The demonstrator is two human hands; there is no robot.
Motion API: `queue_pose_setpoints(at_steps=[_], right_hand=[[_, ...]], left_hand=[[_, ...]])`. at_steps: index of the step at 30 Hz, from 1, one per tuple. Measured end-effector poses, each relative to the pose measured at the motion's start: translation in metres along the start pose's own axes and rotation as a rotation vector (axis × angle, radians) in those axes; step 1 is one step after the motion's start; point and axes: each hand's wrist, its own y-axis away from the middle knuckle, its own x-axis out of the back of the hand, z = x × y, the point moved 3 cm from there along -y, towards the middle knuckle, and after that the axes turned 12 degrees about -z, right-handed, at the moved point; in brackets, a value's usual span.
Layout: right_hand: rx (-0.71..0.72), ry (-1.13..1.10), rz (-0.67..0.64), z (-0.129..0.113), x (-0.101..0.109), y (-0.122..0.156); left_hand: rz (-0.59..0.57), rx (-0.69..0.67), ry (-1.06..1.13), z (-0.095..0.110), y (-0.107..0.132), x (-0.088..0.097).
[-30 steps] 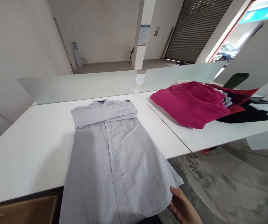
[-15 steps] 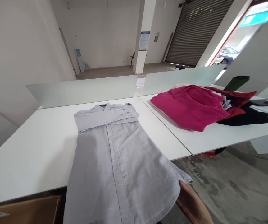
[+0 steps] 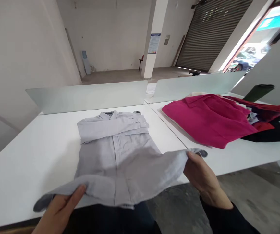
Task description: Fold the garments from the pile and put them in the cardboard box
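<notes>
A light grey button-up shirt point(image 3: 105, 156) lies front up on the white table, its collar toward the far side. Its sleeves are folded across the chest. My left hand point(image 3: 62, 204) grips the lower hem at the left, thumb on top of the cloth. At the right end of the hem, my right hand point(image 3: 200, 172) pinches the fabric between thumb and fingers. Between both hands the hem is raised off the table's near edge and sags in the middle. The fingers under the cloth are partly hidden.
Right of the shirt lies a magenta garment point(image 3: 208, 120), with red and black clothes point(image 3: 276, 131) beyond it. Frosted dividers point(image 3: 93, 97) stand along the back of the white table point(image 3: 54, 139). A dark green roll point(image 3: 259, 92) sits at the far right.
My left hand has come into view holding the left hem. My right hand has moved up with its corner, and the hem that hung over the near edge is now lifted.
</notes>
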Motion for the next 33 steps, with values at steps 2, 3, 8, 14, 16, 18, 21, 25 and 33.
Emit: queue_pose_setpoints(at_steps=[2, 3, 8, 14, 16, 18, 21, 25, 33], right_hand=[[0.045, 0.024, -0.058, -0.010, -0.010, -0.020], [0.058, 0.038, -0.085, -0.013, -0.013, -0.028], [0.041, 0.118, -0.186, -0.008, -0.019, -0.049], [0.004, 0.168, -0.253, -0.008, -0.024, -0.082], [-0.016, 0.163, -0.258, -0.012, -0.029, -0.108], [-0.062, 0.127, -0.224, -0.014, -0.033, -0.141], [-0.157, 0.060, -0.167, -0.010, -0.041, -0.203], [-0.250, 0.042, -0.139, 0.008, -0.052, -0.285], [-0.178, 0.475, -0.153, 0.051, -0.034, -0.317]], left_hand=[[-0.024, 0.030, 0.032, 0.009, -0.022, 0.000], [-0.044, 0.056, 0.047, 0.009, -0.032, -0.001], [-0.126, 0.152, 0.098, -0.014, -0.060, 0.000], [-0.173, 0.220, 0.401, -0.006, -0.092, -0.001], [-0.253, 0.161, 0.490, 0.014, -0.118, 0.000], [-0.287, 0.105, 0.548, 0.031, -0.152, 0.003], [-0.275, 0.061, 0.611, 0.045, -0.216, 0.006], [-0.184, 0.056, 0.614, 0.046, -0.302, 0.002], [-0.055, 0.001, 0.475, 0.019, -0.349, -0.005]])
